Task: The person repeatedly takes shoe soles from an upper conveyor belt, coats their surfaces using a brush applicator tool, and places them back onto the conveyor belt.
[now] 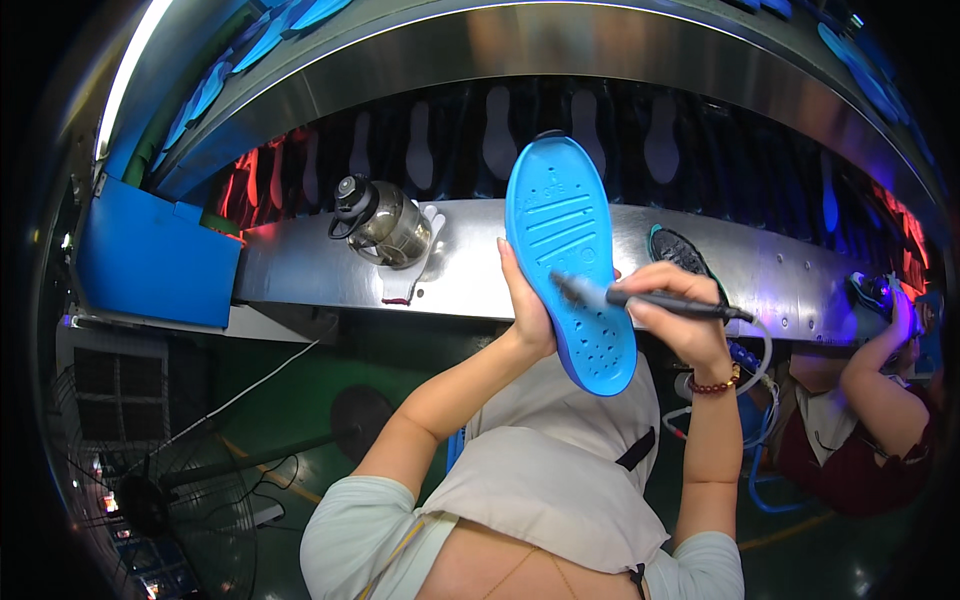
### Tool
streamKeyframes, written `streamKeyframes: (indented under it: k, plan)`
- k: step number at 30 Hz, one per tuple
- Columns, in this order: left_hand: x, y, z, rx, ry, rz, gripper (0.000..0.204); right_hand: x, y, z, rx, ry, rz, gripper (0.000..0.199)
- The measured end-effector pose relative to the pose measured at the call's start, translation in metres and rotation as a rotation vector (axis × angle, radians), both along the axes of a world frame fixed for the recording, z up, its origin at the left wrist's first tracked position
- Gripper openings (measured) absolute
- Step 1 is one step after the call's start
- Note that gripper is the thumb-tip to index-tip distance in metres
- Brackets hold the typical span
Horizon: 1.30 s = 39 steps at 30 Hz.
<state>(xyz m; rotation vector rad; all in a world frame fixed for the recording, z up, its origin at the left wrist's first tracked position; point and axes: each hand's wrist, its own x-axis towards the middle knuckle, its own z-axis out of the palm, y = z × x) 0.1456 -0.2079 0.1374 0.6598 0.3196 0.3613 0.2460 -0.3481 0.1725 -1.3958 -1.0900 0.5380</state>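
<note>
A bright blue shoe sole [565, 205] stands tilted up over the front edge of the metal bench, its grooved and dimpled face toward me. My left hand [532, 308] is closed around its left edge, thumb along the side. In my right hand [690, 325] is a brush [670, 302] with a black handle and a thin hose running from its back end. The brush's pale, motion-smeared tip is over the middle of the sole; whether it touches cannot be made out. A dark shoe upper [680, 250] lies on the bench behind my right hand.
A large dark-tinted bottle [390, 225] stands on the metal bench [290, 265] at left, beside a white glove [430, 245]. Behind runs a dark conveyor with several grey sole shapes [420, 145]. Another person's arm [885, 385] is at far right. A fan [150, 505] stands lower left.
</note>
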Motion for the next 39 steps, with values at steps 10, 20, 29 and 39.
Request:
streamKeyframes:
  k: [10, 20, 29, 39]
  plan:
    - [0.006, 0.019, 0.013, 0.000, -0.121, 0.077, 0.099, -0.007, -0.012, -0.005, 0.065, -0.149, 0.113, 0.023]
    - [0.005, 0.038, 0.022, 0.083, -0.287, 0.026, 0.096, -0.015, -0.024, -0.008, 0.059, -0.057, 0.171, 0.019]
    - [-0.013, -0.009, 0.014, -0.144, -0.219, -0.040, 0.079, -0.038, -0.011, -0.022, 0.232, 0.764, -0.038, 0.020]
    - [-0.011, 0.034, 0.003, -0.219, -0.316, -0.426, 0.053, -0.021, -0.014, -0.008, 0.032, 0.125, 0.107, 0.022]
